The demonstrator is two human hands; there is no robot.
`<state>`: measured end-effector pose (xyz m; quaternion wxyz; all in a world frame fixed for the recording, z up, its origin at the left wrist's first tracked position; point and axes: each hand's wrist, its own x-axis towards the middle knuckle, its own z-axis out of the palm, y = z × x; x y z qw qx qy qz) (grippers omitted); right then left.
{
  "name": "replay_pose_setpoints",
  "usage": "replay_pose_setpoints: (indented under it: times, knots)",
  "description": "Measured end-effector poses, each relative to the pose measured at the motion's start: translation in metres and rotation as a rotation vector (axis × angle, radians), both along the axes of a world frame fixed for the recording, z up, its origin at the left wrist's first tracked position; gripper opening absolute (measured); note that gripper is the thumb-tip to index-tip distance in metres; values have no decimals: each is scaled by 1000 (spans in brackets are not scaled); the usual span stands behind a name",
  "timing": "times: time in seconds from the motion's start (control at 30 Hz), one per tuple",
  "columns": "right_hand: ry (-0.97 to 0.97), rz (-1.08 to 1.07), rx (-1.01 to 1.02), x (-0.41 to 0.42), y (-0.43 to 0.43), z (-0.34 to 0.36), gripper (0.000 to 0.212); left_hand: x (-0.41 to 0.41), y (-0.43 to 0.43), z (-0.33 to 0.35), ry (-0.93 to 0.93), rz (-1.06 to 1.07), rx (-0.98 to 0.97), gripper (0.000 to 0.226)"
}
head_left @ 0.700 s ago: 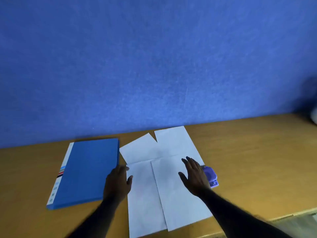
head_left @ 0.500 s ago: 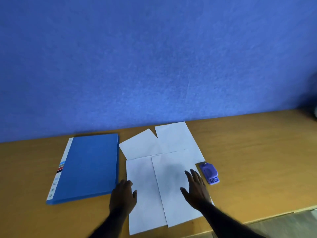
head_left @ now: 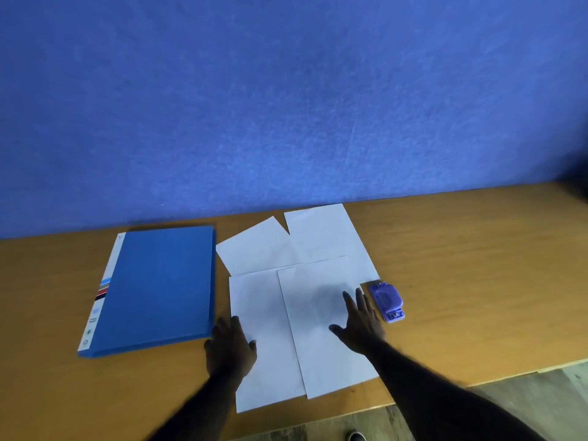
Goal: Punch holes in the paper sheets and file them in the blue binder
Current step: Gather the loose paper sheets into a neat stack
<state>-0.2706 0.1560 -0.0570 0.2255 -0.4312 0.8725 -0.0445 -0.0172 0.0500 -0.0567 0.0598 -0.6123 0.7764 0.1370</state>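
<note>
A closed blue binder (head_left: 159, 288) lies flat on the left of the wooden table (head_left: 477, 265). Several white paper sheets (head_left: 305, 281) overlap in the middle, to the right of the binder. A small purple hole punch (head_left: 387, 301) rests just right of the sheets. My left hand (head_left: 230, 345) hovers with spread fingers over the left edge of the nearest left sheet, beside the binder's near right corner. Over the right sheet my right hand (head_left: 359, 323) is flat and spread, close to the punch. Neither hand holds anything.
A blue fabric wall (head_left: 286, 106) rises directly behind the table. The table's front edge runs along the lower right, with grey floor (head_left: 541, 402) and a shoe tip (head_left: 356, 436) below it.
Both hands have drawn back toward me across the sheets. The right hand has uncovered the purple punch. The camera view has shifted slightly upward.
</note>
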Motion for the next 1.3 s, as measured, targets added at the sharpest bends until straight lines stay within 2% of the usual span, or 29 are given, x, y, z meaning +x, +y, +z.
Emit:
replay_pose_setpoints:
  times: [0.1,0.23,0.4,0.53,0.73,0.87,0.97,1.07,1.17,1.23,1.3]
  knots:
    - [-29,5,49,4,1,-9,100,-5,2,-1,57,142,64,72]
    - [-59,-7,35,19,2,-22,102,-13,1,-1,57,232,109,81]
    - [-69,-57,5,38,-12,-28,102,-29,-3,4,240,451,222,91]
    - [-80,-45,1,53,-20,-31,101,-32,-6,1,300,523,292,94]
    - [-65,-64,-17,71,-24,-39,100,-36,-14,-8,441,571,328,83]
    - [-52,-66,-39,71,-20,-44,99,-38,-14,-14,773,580,407,46]
    - [-72,-73,-73,71,-20,-42,95,-37,-10,-17,888,515,433,35]
    - [-140,-163,-281,59,-17,-30,84,-35,-7,-20,964,468,433,34]
    - [-199,-345,-486,31,-14,-17,75,-28,-10,-17,1099,457,458,26]
    - [-383,-457,-557,16,-16,-10,68,-23,-15,-13,1166,438,478,28]
    - [-656,-525,-606,10,-21,-3,59,-20,-20,-10,1219,450,518,28]
